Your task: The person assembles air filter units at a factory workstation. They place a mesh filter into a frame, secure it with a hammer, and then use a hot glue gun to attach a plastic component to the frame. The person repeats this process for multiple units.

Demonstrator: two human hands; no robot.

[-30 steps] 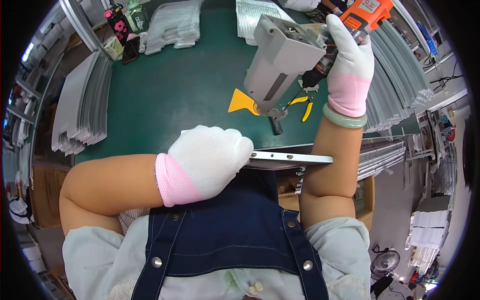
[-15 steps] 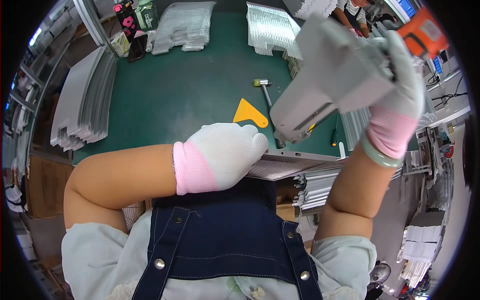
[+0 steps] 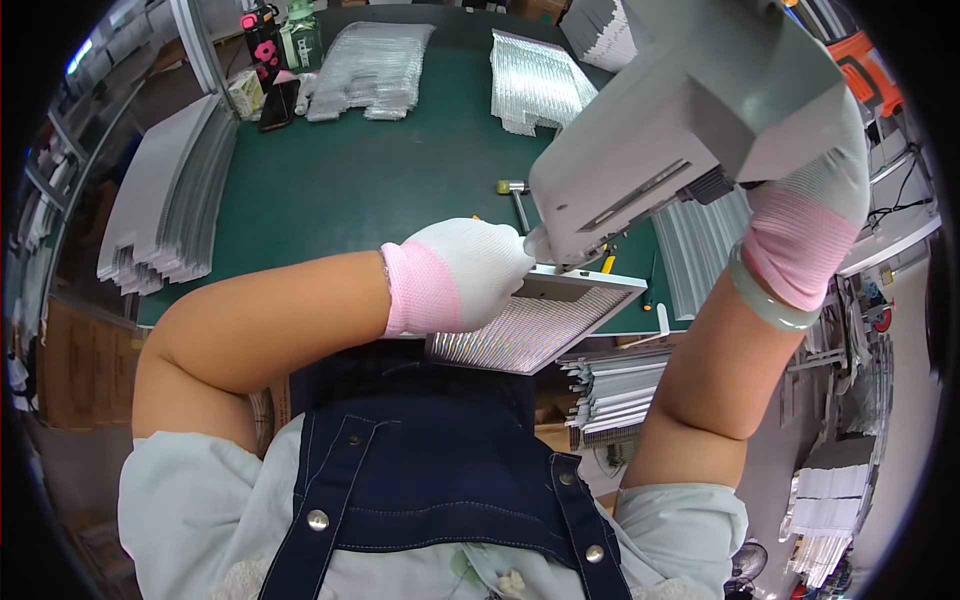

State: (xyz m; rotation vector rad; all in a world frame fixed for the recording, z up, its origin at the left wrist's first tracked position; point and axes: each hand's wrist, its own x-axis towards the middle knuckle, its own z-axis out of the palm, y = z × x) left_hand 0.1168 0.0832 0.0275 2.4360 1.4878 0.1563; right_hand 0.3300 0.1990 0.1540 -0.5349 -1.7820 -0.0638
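A: Well, the left hand (image 3: 470, 272), in a white knit glove with a pink cuff, is curled shut on the near corner of a flat panel (image 3: 535, 325). The panel juts past the green table (image 3: 350, 190) edge toward the person's chest, its dotted underside facing the camera.

B: And the right hand (image 3: 805, 215)?

A: It's raised high, closed around the far end of a big grey box-shaped housing (image 3: 680, 120). The housing's lower corner comes down right at the panel's top edge, beside the left fingertips.

B: So what could go wrong?

A: I'd judge 3 things. First, the housing looks heavy for 1 hand held at its end; if that grip slackens, its corner could drop onto the left fingers or dent the panel.

B: Second?

A: The panel seems held at 1 corner only, mostly off the table. A push from the housing might lever it out of the glove and let it fall into the lap.

B: Third?

A: A small hammer (image 3: 515, 195) and yellow-handled cutters (image 3: 607, 262) lie on the table just behind the housing. If it swings back, it could sweep them off. I can't tell whether housing and panel actually touch; the glove hides that spot.
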